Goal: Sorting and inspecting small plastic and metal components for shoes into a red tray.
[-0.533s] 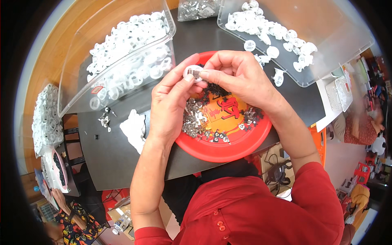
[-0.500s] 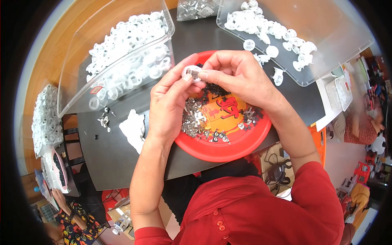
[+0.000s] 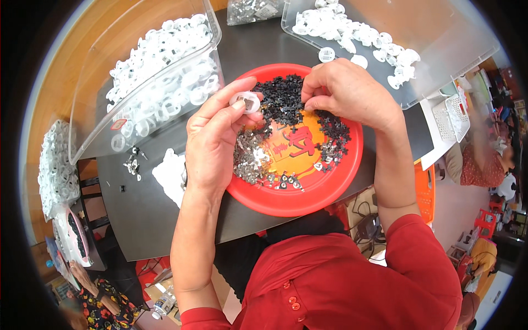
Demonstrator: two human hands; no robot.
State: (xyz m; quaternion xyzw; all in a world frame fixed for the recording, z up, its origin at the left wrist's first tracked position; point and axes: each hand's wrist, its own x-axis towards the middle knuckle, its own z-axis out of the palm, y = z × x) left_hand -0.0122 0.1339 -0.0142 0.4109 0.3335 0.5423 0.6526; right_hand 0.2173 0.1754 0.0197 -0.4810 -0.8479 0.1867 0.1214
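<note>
Between the thumb and fingers of my left hand [image 3: 212,135] is a round white plastic part [image 3: 245,102] with a dark metallic insert at its middle. My right hand [image 3: 352,93] is bent down over the far right of a red round tray [image 3: 286,207], thumb and forefinger pinched at the edge of a heap of small black plastic pieces [image 3: 281,99]. Whatever lies between those fingertips is too small to make out. Shiny small metal pieces [image 3: 250,159] lie in the tray's left part, beside its orange printed bottom.
A clear bin [image 3: 215,60] full of white round parts stands at left. Another clear bin [image 3: 440,66] lies tipped at right, white parts [image 3: 404,69] spilling out. A white cloth [image 3: 170,176] and loose bits [image 3: 132,165] lie left of the tray. Another person's hand [image 3: 81,272] shows lower left.
My right hand has left the white part and moved right to the black pieces. My left hand, still holding the part, has shifted slightly left.
</note>
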